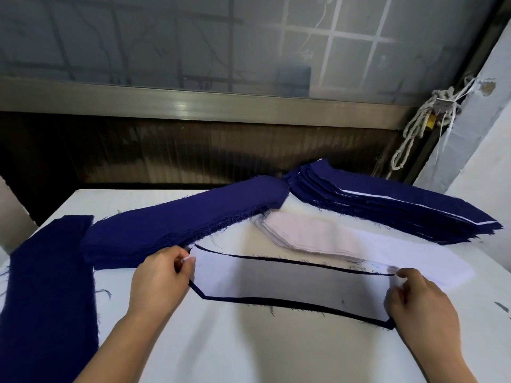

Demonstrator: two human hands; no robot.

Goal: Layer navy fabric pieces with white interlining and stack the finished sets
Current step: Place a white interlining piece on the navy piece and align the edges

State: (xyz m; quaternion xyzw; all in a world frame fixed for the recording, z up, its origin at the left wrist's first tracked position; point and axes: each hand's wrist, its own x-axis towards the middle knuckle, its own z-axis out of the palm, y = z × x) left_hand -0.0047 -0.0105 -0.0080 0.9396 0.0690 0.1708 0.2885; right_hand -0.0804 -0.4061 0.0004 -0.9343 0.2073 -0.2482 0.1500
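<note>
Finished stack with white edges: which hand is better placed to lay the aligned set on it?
Probably the right hand: it pinches the interlining at the end nearest the finished stack. The left hand holds the far end, beside the plain navy pile.

Open tabletop (276, 355) in front; navy stacks (179, 219) wall the back.

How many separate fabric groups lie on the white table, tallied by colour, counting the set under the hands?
Navy-only fabric piles: 2 (far-left pile, centre pile)
White interlining pile: 1
Navy stack with white edges showing: 1
White interlining sheet over a navy piece, pinched by left hand and right hand: 1
Total: 5
</note>
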